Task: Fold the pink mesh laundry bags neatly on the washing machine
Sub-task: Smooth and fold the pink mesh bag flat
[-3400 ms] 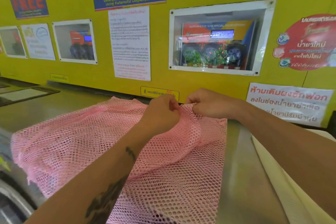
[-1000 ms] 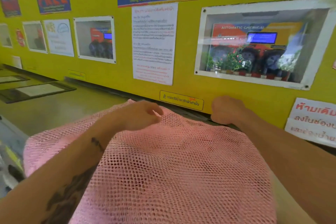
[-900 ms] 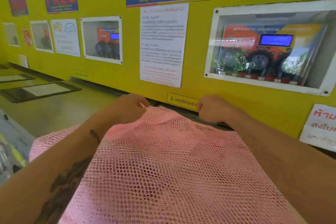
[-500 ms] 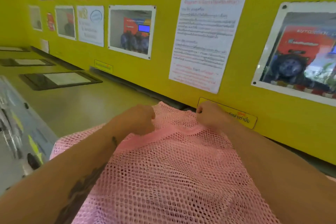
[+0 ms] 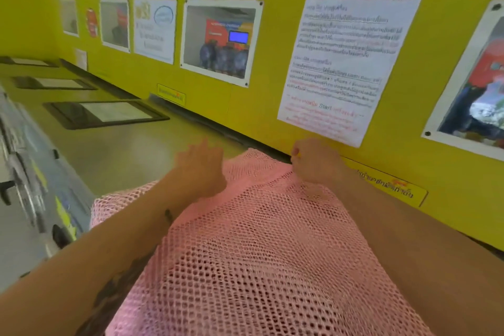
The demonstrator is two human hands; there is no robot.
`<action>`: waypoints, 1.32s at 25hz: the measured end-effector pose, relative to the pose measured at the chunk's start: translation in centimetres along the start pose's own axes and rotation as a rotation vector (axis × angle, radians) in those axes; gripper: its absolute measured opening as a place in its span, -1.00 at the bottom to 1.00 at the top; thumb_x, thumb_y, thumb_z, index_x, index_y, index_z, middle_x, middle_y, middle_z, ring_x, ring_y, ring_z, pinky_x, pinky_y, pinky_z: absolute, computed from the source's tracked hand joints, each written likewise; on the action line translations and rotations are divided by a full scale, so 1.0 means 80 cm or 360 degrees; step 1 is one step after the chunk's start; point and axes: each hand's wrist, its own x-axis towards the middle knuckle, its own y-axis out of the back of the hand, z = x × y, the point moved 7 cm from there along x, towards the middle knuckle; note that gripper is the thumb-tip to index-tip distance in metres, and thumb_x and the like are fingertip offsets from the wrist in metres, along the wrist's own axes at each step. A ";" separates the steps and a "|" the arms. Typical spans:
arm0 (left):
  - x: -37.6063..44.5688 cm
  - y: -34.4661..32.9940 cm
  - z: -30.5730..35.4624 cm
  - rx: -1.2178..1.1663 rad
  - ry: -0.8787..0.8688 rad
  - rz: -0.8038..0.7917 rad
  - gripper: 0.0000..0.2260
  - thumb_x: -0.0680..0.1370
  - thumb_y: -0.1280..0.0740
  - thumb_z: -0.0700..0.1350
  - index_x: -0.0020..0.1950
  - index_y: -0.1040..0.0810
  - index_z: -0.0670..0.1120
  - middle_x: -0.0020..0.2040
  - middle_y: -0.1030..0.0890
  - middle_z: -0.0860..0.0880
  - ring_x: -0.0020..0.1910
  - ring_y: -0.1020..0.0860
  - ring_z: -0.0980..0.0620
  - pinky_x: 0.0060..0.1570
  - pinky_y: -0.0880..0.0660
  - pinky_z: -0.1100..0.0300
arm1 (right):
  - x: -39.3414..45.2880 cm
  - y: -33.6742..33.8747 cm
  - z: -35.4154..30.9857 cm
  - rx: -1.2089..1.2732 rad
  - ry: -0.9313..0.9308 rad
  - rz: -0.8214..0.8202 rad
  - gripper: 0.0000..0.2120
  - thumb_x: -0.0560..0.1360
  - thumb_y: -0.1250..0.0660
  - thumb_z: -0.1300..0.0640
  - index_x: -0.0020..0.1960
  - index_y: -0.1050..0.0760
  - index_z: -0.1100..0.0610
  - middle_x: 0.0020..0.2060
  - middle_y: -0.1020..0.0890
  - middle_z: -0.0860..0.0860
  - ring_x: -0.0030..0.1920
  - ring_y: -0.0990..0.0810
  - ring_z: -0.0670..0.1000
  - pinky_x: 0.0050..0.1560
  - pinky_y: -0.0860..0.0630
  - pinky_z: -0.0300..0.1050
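Here both hands, left hand [image 5: 200,172] and right hand [image 5: 313,162], pinch the mesh bag's [image 5: 261,254] far edge by the yellow wall [image 5: 245,106], likely squaring it before folding.

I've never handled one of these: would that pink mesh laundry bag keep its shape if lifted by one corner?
Probably not. The pink mesh laundry bag drapes and wrinkles over the grey metal machine top, so it looks floppy. Its open holes suggest it is light. The right hand bunches its far edge easily, so it likely sags when lifted.
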 end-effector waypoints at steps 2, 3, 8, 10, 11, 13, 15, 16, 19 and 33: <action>-0.003 -0.013 0.015 -0.0031 -0.0171 0.0000 -0.54 0.54 -0.21 0.09 0.43 -0.35 0.02 0.37 -0.38 -0.13 0.33 -0.37 -0.17 0.29 -0.35 -0.19 | -0.011 -0.035 -0.005 -0.0051 0.0070 -0.0337 -0.73 0.51 -0.18 0.02 -0.01 -0.60 0.10 -0.02 -0.64 0.03 -0.03 -0.59 0.10 -0.09 -0.55 -0.03; -0.005 -0.026 0.027 -0.0060 -0.0290 -0.0091 -0.48 0.54 -0.14 0.20 0.48 -0.28 0.06 0.45 -0.31 -0.13 0.40 -0.30 -0.18 0.34 -0.26 -0.25 | -0.017 -0.047 -0.005 -0.0087 0.0094 -0.0472 -0.67 0.53 -0.17 -0.02 0.09 -0.61 0.10 0.07 -0.64 0.03 0.06 -0.58 0.09 0.03 -0.55 0.01; -0.020 -0.103 0.046 -0.0062 -0.0433 -0.0678 -0.28 0.40 0.21 0.48 0.54 0.13 0.26 0.61 0.18 0.00 0.56 0.18 -0.08 0.40 0.25 -0.35 | -0.042 -0.031 0.021 0.0035 0.0068 -0.0595 -0.58 0.55 -0.18 -0.03 0.36 -0.49 0.05 0.38 -0.49 0.03 0.30 -0.47 0.07 0.31 -0.41 0.00; -0.019 -0.100 0.044 -0.0031 -0.0423 -0.0677 -0.27 0.40 0.22 0.49 0.53 0.12 0.27 0.61 0.15 0.01 0.56 0.17 -0.09 0.38 0.23 -0.36 | -0.061 -0.004 0.043 0.0042 0.0065 -0.0546 -0.59 0.55 -0.20 0.01 0.38 -0.46 0.02 0.37 -0.48 0.00 0.28 -0.46 0.05 0.25 -0.42 -0.06; -0.019 -0.094 0.046 0.0026 -0.0423 -0.0660 -0.29 0.42 0.19 0.48 0.54 0.08 0.26 0.61 0.11 -0.01 0.56 0.14 -0.11 0.37 0.20 -0.38 | -0.076 0.010 0.057 0.0014 0.0071 -0.0540 -0.61 0.56 -0.21 0.03 0.37 -0.47 0.01 0.34 -0.50 0.00 0.24 -0.47 0.04 0.20 -0.43 -0.09; -0.019 -0.068 0.059 0.0175 -0.0439 -0.0528 -0.37 0.50 0.05 0.39 0.54 -0.07 0.21 0.60 -0.02 -0.04 0.56 0.03 -0.15 0.37 0.12 -0.41 | -0.111 0.035 0.093 -0.0092 0.0059 -0.0605 -0.60 0.56 -0.25 0.01 0.38 -0.45 0.02 0.33 -0.49 -0.02 0.26 -0.46 0.03 0.16 -0.39 -0.13; -0.030 -0.031 0.098 0.0201 -0.0563 -0.0306 -0.48 0.54 -0.13 0.25 0.49 -0.23 0.17 0.56 -0.19 -0.03 0.52 -0.14 -0.13 0.40 0.00 -0.37 | -0.154 0.062 0.146 -0.0146 -0.0052 -0.0697 -0.58 0.56 -0.28 -0.03 0.40 -0.44 0.00 0.35 -0.47 -0.03 0.28 -0.44 0.02 0.18 -0.35 -0.12; -0.041 -0.013 0.122 0.0114 -0.0653 -0.0195 -0.52 0.55 -0.19 0.20 0.46 -0.28 0.17 0.53 -0.26 0.00 0.48 -0.23 -0.11 0.42 -0.10 -0.30 | -0.173 0.075 0.171 -0.0150 -0.0109 -0.0720 -0.58 0.55 -0.29 -0.04 0.40 -0.44 0.00 0.35 -0.47 -0.03 0.28 -0.44 0.02 0.20 -0.36 -0.09; -0.104 0.023 0.207 -0.0441 -0.0988 -0.0122 -0.61 0.56 -0.25 0.12 0.40 -0.39 0.17 0.38 -0.46 0.07 0.33 -0.42 0.03 0.34 -0.33 -0.02 | -0.236 0.111 0.253 -0.0180 -0.0288 -0.0762 -0.57 0.57 -0.28 -0.01 0.42 -0.42 0.02 0.39 -0.44 -0.02 0.32 -0.41 0.03 0.21 -0.34 -0.11; -0.355 0.033 0.370 -0.0588 -0.1076 -0.0584 -0.58 0.36 -0.23 0.46 -0.25 -0.47 0.11 -0.36 -0.52 0.15 -0.41 -0.43 0.20 -0.35 -0.35 0.24 | -0.321 0.065 0.378 0.0046 -0.0349 -0.0461 -0.70 0.50 -0.25 0.16 0.08 -0.61 0.34 0.10 -0.62 0.33 -0.05 -0.61 0.22 -0.13 -0.51 0.08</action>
